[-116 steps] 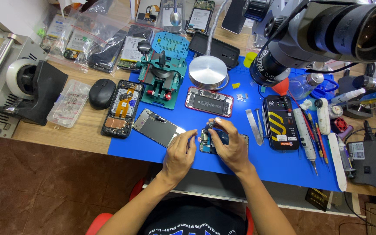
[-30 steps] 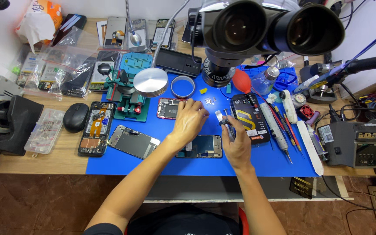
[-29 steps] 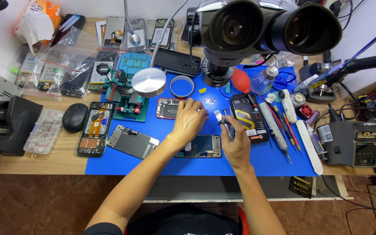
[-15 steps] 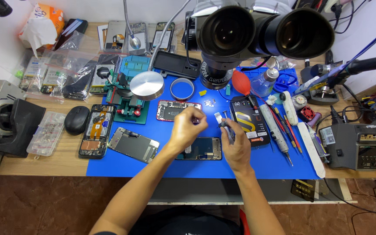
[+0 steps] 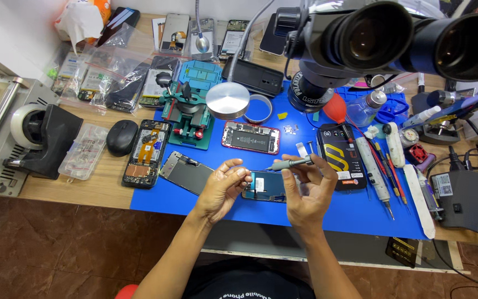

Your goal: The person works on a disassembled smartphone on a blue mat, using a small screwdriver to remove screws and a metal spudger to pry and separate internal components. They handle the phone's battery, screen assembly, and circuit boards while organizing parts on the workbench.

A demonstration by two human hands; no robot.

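On the far left of the wooden bench (image 5: 95,185) sit a tape dispenser (image 5: 40,135), a black mouse (image 5: 121,137) and an opened black phone (image 5: 146,153) w/ orange flex, none of them touched since a sec ago. Next, on the blue mat (image 5: 161,202), a green repair jig (image 5: 186,113) and a loose screen panel (image 5: 185,173) lie as before. Left hand (image 5: 221,188) is now pulled back from the red-framed phone (image 5: 250,138), where it reached 1 s ago; fingertips (image 5: 241,173) are pinched close, maybe on sth tiny, I cannot tell what. Between both hands, flat on the mat, lies the small opened phone (image 5: 265,185), partly hidden. Right hand (image 5: 307,191) is raised, thumb & fingers closed around a grey screwdriver (image 5: 290,163), tip pointing left toward the left fingers. My guess: a small part was just picked from the red-framed phone and is brought to the tool. Further right, a black-yellow tool case (image 5: 340,160) and spare drivers (image 5: 380,177) lie apart.
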